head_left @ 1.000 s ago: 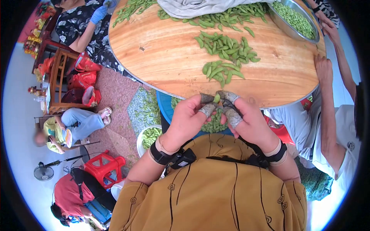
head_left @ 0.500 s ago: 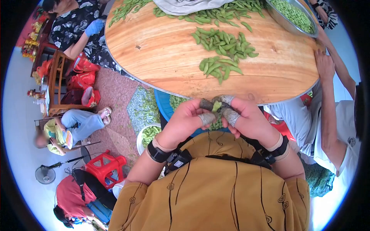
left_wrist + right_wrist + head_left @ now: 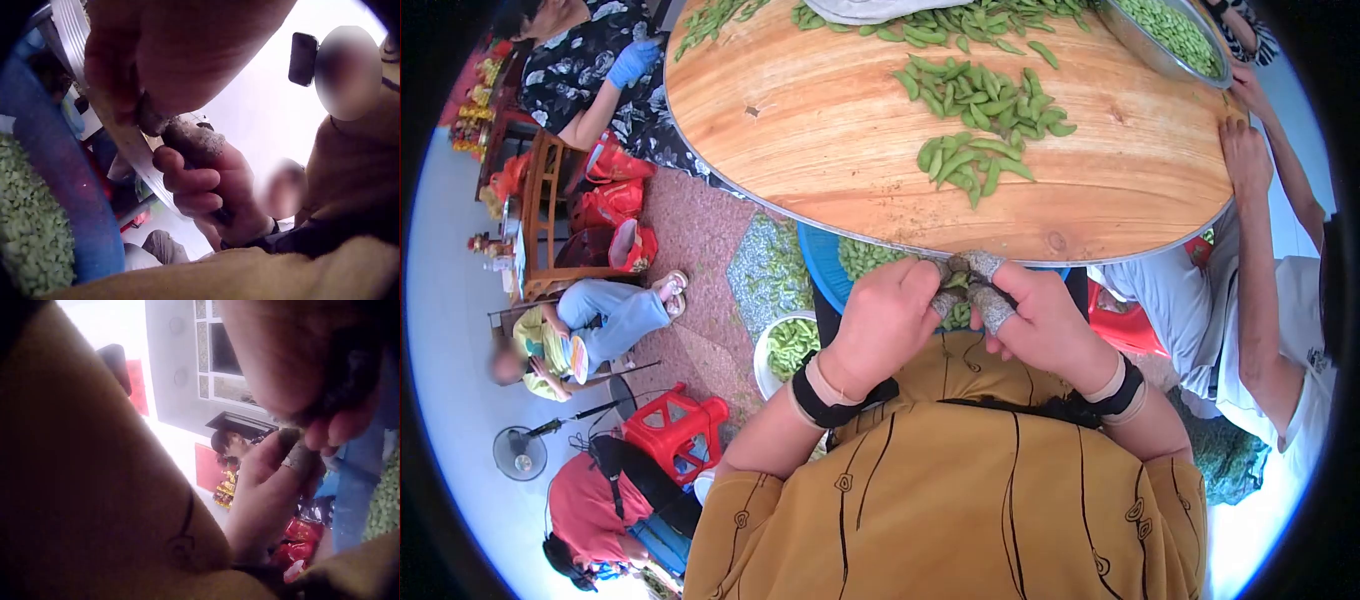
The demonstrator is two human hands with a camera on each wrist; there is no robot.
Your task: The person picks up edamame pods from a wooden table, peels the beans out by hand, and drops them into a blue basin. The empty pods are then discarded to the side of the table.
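Two hands meet just below the near edge of the round wooden worktop (image 3: pixel 820 150): the left hand (image 3: pixel 887 318) and the right hand (image 3: pixel 1040 320), fingertips pressed together. Their taped fingers (image 3: pixel 992 308) are curled in against each other, pinching at something between them; the pod itself is hidden now, so I cannot tell what they grasp. On the worktop lie two loose heaps of green pods (image 3: pixel 970 165), near each other, plus a metal bowl (image 3: pixel 1145 50) of shelled beans at the far edge. Only the left wrist view shows the blue basin (image 3: pixel 69 187) holding green beans right under the hands; the head view shows just its rim. Half a second ago a pale green pod showed between the fingertips, and the hands sat slightly higher, against the worktop's edge.
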